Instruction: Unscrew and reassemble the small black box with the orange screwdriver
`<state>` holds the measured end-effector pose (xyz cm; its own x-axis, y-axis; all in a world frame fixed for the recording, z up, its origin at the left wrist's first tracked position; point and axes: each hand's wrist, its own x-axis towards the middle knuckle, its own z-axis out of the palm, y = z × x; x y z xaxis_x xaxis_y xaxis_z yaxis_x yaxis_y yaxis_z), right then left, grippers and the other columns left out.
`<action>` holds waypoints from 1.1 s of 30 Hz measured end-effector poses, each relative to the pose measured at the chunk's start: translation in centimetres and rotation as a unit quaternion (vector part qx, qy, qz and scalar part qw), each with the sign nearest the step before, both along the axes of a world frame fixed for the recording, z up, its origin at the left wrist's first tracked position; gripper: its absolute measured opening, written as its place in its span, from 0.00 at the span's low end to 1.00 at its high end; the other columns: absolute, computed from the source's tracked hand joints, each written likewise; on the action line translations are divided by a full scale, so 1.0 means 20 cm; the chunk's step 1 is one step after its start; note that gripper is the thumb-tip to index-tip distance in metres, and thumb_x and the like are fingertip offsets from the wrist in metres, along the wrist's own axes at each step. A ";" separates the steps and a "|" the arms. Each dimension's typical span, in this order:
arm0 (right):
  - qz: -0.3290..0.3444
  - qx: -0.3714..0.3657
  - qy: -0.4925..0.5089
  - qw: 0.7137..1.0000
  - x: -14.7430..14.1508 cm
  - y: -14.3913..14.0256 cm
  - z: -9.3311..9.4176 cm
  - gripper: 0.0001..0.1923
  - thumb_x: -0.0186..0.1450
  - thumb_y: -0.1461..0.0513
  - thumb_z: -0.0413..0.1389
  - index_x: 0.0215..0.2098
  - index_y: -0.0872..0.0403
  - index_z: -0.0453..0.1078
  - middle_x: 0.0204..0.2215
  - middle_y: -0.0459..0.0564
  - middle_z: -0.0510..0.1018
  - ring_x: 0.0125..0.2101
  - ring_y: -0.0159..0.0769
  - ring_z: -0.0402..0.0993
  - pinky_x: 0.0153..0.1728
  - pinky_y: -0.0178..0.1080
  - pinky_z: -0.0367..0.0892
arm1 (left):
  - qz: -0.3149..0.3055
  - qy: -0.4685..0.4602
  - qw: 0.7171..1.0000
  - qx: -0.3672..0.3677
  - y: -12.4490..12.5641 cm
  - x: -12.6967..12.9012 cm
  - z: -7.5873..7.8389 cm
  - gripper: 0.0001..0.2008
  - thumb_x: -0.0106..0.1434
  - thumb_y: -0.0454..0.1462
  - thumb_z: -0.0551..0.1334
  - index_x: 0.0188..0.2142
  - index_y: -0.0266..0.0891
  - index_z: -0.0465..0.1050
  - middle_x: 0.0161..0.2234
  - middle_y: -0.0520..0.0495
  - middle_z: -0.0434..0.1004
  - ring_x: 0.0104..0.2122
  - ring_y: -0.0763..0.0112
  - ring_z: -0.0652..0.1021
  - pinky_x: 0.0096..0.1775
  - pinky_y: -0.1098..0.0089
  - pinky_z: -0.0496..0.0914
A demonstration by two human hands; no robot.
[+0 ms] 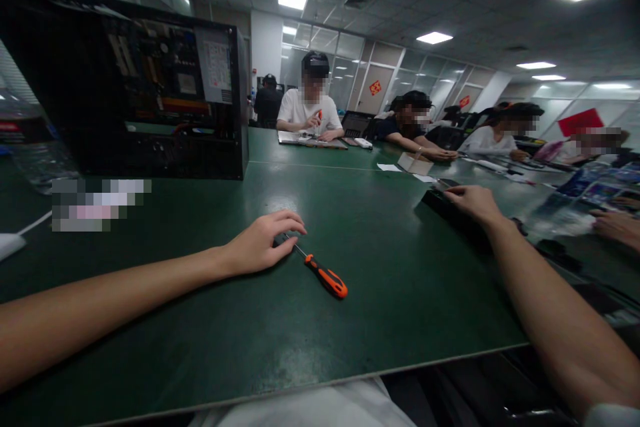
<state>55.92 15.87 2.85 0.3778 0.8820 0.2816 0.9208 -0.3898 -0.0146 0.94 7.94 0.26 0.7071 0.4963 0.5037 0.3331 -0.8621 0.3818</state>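
Note:
My left hand (pixel 267 240) rests on the green table with its fingers loosely curved and the thumb apart. Beneath the fingers lies a small dark piece (pixel 280 239), mostly covered. The screwdriver (pixel 326 276), with an orange and black handle, lies on the tabletop; its thin shaft runs up to that hand, where the tip is hidden. Further right, my right hand (pixel 473 203) has its thumb and fingers pinched together over the far end of a long black box-like object (pixel 453 215). What sits between those fingertips is too small to make out.
An opened black computer case (pixel 243 107) stands at the left, beside a plastic bottle (pixel 35 147). A small cardboard box (pixel 415 163) and white papers (pixel 389 167) lie farther back. Several people sit around the table (pixel 225 347), and another person's hand (pixel 617 227) shows at the right.

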 end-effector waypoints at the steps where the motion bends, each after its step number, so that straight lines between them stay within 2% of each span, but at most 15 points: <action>1: -0.006 -0.009 0.000 1.000 0.01 0.01 -0.01 0.24 0.69 0.53 0.51 0.53 0.57 0.79 0.48 0.61 0.82 0.48 0.53 0.78 0.44 0.41 0.68 | -0.002 0.002 1.000 0.000 0.00 0.00 0.00 0.10 0.69 0.32 0.58 0.47 0.38 0.76 0.50 0.42 0.76 0.50 0.64 0.77 0.54 0.66 0.70; 11: 0.022 -0.062 -0.029 0.997 0.00 0.02 0.01 0.21 0.69 0.54 0.54 0.54 0.51 0.79 0.48 0.57 0.82 0.49 0.51 0.77 0.45 0.41 0.68 | -0.004 -0.001 1.000 -0.011 0.00 0.01 0.00 0.10 0.69 0.32 0.58 0.45 0.39 0.77 0.49 0.42 0.77 0.49 0.63 0.78 0.53 0.65 0.71; 17: 0.038 -0.089 -0.038 0.995 -0.03 0.03 -0.01 0.20 0.72 0.55 0.51 0.56 0.55 0.76 0.49 0.60 0.81 0.50 0.50 0.77 0.48 0.43 0.69 | -0.008 -0.001 1.000 -0.004 0.00 0.01 -0.01 0.11 0.68 0.31 0.59 0.46 0.38 0.77 0.49 0.41 0.77 0.48 0.63 0.78 0.53 0.65 0.71; 23: 0.048 -0.103 -0.039 0.993 -0.04 0.06 -0.03 0.21 0.71 0.54 0.56 0.58 0.54 0.68 0.55 0.55 0.73 0.51 0.41 0.74 0.52 0.50 0.72 | -0.011 -0.001 1.000 -0.004 0.01 0.01 -0.02 0.11 0.67 0.31 0.59 0.46 0.38 0.78 0.49 0.41 0.78 0.48 0.63 0.79 0.53 0.64 0.71; 33: 0.032 -0.105 -0.003 0.994 -0.02 0.11 -0.04 0.20 0.71 0.54 0.57 0.57 0.55 0.69 0.55 0.55 0.73 0.50 0.41 0.74 0.50 0.49 0.73 | -0.013 0.028 1.000 0.006 0.01 0.00 -0.02 0.12 0.69 0.32 0.58 0.50 0.37 0.76 0.51 0.41 0.78 0.51 0.61 0.78 0.55 0.63 0.70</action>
<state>55.54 17.99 2.15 0.3179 0.9437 0.0912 0.9436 -0.3243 0.0669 1.00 8.12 -0.14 0.7472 0.4713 0.4686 0.3303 -0.8752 0.3536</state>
